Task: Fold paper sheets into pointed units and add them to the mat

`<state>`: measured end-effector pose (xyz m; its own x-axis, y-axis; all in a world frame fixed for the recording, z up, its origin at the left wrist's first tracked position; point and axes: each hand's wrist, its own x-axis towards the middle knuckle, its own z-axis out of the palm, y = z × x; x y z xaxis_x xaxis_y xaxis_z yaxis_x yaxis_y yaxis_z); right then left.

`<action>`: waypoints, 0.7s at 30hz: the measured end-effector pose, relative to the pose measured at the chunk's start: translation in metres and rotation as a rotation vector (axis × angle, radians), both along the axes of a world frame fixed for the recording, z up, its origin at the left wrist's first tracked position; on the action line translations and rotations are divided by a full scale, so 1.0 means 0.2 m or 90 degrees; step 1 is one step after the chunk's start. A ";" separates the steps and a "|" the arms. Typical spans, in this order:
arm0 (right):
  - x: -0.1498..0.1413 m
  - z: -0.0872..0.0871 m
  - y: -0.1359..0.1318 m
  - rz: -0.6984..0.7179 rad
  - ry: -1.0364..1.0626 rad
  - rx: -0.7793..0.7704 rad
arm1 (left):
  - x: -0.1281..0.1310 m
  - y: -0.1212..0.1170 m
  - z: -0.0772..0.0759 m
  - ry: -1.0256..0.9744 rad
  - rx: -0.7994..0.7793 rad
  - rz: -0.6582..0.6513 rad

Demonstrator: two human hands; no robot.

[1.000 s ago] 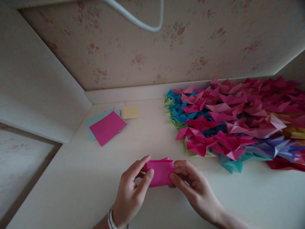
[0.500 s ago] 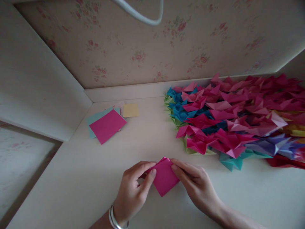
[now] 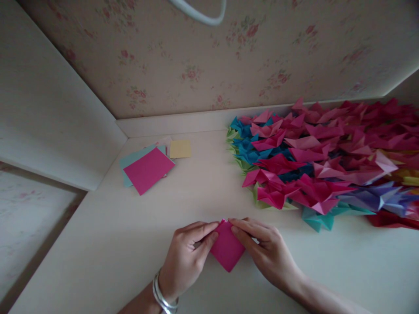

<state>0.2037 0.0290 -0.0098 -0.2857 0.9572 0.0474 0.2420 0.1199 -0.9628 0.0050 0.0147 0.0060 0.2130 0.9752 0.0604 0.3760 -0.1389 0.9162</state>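
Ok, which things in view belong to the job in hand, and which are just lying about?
In use:
- Small pink paper, pinched near its top
- Left hand and right hand, holding it

Lying about, untouched:
- Pink sheet, on a light blue sheet
- Yellow square
- Pile of folded paper, possibly related
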 end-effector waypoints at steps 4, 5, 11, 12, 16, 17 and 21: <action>0.00 0.00 0.00 -0.010 -0.001 -0.016 | 0.00 0.00 0.00 -0.002 0.005 -0.013; 0.00 0.00 -0.01 -0.010 -0.005 -0.017 | 0.00 0.00 0.00 -0.002 0.005 -0.014; -0.01 0.00 -0.01 -0.007 -0.012 -0.024 | 0.00 -0.01 -0.01 0.020 0.013 0.014; -0.01 0.00 -0.01 -0.005 -0.013 -0.023 | 0.00 -0.01 -0.01 0.023 0.015 0.016; -0.01 0.00 -0.01 0.009 -0.019 -0.024 | 0.01 -0.01 -0.02 0.022 0.008 0.045; -0.01 0.00 -0.02 0.014 -0.019 -0.027 | 0.01 -0.01 -0.02 0.021 0.006 0.054; -0.02 0.01 -0.04 0.045 -0.017 -0.038 | 0.02 -0.01 -0.02 0.022 0.021 0.029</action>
<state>0.1987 0.0214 -0.0086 -0.3525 0.9356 -0.0180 0.2607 0.0797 -0.9621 0.0080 0.0126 0.0030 0.1705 0.9816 0.0859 0.4137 -0.1504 0.8979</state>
